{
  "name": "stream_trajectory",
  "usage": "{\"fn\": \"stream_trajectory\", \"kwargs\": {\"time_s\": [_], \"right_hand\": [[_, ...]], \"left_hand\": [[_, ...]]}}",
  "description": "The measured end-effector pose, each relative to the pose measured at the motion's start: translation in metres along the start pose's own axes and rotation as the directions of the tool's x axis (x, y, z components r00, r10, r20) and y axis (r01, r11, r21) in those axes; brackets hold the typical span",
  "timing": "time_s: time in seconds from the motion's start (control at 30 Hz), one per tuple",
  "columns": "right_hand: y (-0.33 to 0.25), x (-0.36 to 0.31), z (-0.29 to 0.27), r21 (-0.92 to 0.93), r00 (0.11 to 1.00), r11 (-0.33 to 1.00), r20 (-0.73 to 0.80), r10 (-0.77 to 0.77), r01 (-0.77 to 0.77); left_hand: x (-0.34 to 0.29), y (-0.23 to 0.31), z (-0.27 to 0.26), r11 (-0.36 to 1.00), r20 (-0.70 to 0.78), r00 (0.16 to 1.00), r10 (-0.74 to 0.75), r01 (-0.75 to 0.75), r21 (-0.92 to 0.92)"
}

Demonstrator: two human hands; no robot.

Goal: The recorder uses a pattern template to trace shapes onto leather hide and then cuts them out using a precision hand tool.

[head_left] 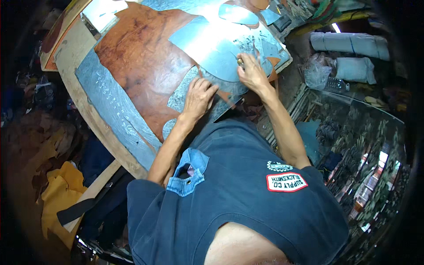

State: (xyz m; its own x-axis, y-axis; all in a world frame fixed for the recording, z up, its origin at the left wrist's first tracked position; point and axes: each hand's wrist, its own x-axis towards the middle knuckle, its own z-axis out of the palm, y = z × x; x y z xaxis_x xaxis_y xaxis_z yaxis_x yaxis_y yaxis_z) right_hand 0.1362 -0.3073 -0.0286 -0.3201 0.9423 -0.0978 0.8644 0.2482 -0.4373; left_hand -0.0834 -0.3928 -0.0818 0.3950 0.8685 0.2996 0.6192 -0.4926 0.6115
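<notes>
My right hand (252, 73) is closed around a small tool with a rounded, yellowish handle (240, 62); a thin tip seems to point up and left from it, too small to name surely. It works at the right edge of a shiny grey curved template (212, 51), which lies on a large brown leather hide (132, 57). Lower left of it, my left hand (201, 95) rests palm down, fingers stretched and slightly bent, beside a speckled grey piece (179, 95). What its fingertips press on is partly hidden.
A long grey strip with chalk-like marks (112, 97) lies along the table's wooden left edge (73, 53). More curved templates (238, 14) lie at the back. Wrapped rolls (349, 45) are at the far right. Yellow material (62, 198) hangs at the lower left.
</notes>
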Motion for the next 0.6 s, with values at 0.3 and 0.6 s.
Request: {"fn": "stream_trajectory", "kwargs": {"time_s": [0.3, 0.6], "right_hand": [[0.009, 0.014, 0.033, 0.174, 0.951, 0.949, -0.118, 0.286, -0.263], [0.041, 0.066, -0.019, 0.558, 0.855, 0.663, 0.441, 0.273, -0.499]], "left_hand": [[-0.016, 0.013, 0.018, 0.985, 0.013, 0.992, -0.126, 0.123, 0.118], [-0.007, 0.021, 0.019, 0.973, 0.02, 0.98, -0.197, 0.193, 0.127]]}}
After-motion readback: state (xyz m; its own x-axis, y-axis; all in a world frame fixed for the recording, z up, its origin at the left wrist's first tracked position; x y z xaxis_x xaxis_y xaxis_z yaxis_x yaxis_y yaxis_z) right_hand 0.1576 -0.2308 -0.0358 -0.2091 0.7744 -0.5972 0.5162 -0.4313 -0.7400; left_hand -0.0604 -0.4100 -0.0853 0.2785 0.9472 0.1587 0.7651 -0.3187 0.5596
